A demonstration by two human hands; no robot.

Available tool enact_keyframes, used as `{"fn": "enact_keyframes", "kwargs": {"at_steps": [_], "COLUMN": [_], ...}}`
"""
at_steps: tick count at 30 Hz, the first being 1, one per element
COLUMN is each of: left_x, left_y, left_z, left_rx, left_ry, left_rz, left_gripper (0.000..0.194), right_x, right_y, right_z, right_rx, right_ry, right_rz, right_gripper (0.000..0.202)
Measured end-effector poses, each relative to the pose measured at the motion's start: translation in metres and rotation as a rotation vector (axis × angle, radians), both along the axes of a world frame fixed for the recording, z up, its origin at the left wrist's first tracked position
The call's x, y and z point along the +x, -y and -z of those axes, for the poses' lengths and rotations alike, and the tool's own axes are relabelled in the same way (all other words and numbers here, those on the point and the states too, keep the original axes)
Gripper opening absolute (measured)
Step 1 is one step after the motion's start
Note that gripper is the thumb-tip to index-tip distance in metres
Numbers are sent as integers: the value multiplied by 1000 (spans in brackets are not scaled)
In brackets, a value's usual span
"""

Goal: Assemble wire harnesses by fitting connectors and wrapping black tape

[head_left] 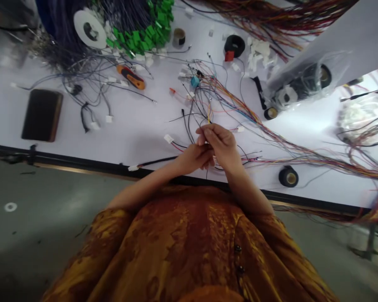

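Note:
My two hands meet near the table's front edge, over a bundle of thin wires. With fingers curled, my left hand [193, 157] closes on wires that run out below it, among them a black cable [157, 161] ending in a white connector [133, 168]. Pinched in my right hand [220, 142], above the left, are thin wires; a yellow wire [209, 114] rises from its fingertips. Another white connector [169, 139] on red and black leads lies left of my hands. Beyond them sits a blue connector [195, 81] on the harness. My fingers hide the wire ends.
An orange-black cutter [130, 77] and a dark box [42, 115] lie to the left. Green connectors [141, 37] on blue wires fill the back left. A long wire bundle [286, 144] stretches right, near a black tape roll [288, 176]. A plastic bag [302, 84] holds more rolls.

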State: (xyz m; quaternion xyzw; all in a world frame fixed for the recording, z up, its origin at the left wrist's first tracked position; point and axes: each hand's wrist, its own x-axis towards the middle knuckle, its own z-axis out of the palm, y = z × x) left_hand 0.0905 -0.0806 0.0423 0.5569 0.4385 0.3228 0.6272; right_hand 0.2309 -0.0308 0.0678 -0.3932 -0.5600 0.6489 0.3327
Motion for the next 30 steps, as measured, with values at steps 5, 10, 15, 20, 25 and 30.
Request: {"fn": "enact_keyframes", "kwargs": {"at_steps": [5, 10, 15, 20, 25, 30], "left_x": [-95, -123, -116, -101, -84, -77], "left_y": [10, 16, 26, 31, 29, 24], "left_z": [8, 38, 44, 54, 64, 61], "left_rx": [254, 313, 84, -124, -255, -271], "left_ry": [-596, -764, -300, 151, 472, 546], "left_rz": [-210, -154, -356, -644, -751, -758], "left_gripper": [40, 21, 25, 21, 27, 28], "right_x": [-50, -63, -55, -42, -36, -31], "right_y": [-14, -17, -4, 5, 4, 2], "right_z": [-9, 16, 61, 71, 63, 62], "right_rx": [184, 346, 234, 128, 165, 217], "right_ry": [-1, 197, 217, 196, 192, 170], "right_rz": [-22, -173, -148, -104, -76, -83], "right_gripper": [25, 12, 13, 17, 14, 12]}}
